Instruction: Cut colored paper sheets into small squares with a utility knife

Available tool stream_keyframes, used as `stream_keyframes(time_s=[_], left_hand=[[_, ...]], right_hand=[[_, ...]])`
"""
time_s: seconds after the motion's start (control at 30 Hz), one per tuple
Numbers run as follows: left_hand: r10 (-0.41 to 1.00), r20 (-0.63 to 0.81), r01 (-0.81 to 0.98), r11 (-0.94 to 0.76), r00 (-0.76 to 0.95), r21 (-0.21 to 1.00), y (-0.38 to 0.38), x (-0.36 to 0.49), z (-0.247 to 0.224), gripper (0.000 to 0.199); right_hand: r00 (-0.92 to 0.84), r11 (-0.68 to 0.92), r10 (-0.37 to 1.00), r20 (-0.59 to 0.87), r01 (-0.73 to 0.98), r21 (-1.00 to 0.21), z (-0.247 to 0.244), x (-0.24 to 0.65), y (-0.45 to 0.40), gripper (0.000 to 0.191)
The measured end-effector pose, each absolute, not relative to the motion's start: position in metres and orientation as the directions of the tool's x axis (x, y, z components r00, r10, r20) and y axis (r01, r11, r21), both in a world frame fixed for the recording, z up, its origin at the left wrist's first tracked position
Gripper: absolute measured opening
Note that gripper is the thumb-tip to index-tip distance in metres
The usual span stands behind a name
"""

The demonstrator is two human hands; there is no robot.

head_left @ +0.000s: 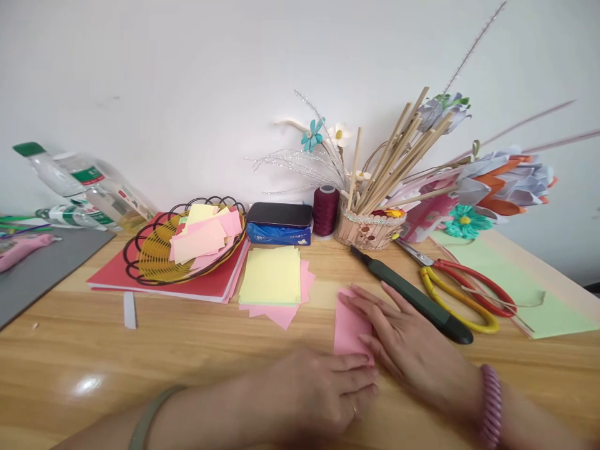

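Pink paper (349, 328): flat on your worktop (182, 325) | your left hand (314, 390): fingers extended over its 6 o'clock end | your right hand (407, 344): fingers outstretched, spread across its 2 o'clock side

Light: I read bright, from above by the white glare on the tabletop (89, 384) | shadows: soft, beside my left hand (319, 389) | sharpness: that hand slightly smeared | edges: wide-angle stretch slants the bottles (52, 174)
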State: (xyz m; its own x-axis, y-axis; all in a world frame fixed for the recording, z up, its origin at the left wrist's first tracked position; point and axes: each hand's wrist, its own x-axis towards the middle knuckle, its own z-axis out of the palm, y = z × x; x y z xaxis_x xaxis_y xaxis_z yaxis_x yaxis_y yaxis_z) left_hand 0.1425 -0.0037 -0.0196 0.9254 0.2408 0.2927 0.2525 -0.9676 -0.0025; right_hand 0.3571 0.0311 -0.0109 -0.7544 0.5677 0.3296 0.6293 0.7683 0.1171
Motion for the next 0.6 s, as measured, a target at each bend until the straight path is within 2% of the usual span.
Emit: stream_keyframes(time_s=[0.23, 0.33, 0.47, 0.6], left_hand=[[0.223, 0.258, 0.228, -0.974, 0.94, 0.012, -0.006, 0.144, -0.019, 0.033], [0.266, 0.239, 0.263, -0.964, 0.934, 0.046, -0.003, 0.143, -0.019, 0.032], [0.376, 0.227, 0.372, -0.926, 0.898, 0.059, 0.015, 0.133, -0.021, 0.031], [0.46, 0.284, 0.431, -0.888, 0.841, 0.161, 0.036, 0.123, -0.019, 0.033]], right_hand=[[-0.756, 0.77, 0.569, 0.323, 0.628, 0.114, -0.012, 0.354, 0.046, 0.038], [-0.7, 0.722, 0.609, 0.372, 0.684, 0.106, -0.008, 0.357, 0.044, 0.037], [-0.538, 0.568, 0.702, 0.467, 0.818, 0.089, -0.004, 0.37, 0.047, 0.041], [-0.5, 0.5, 0.744, 0.442, 0.857, 0.127, -0.01, 0.381, 0.057, 0.042]])
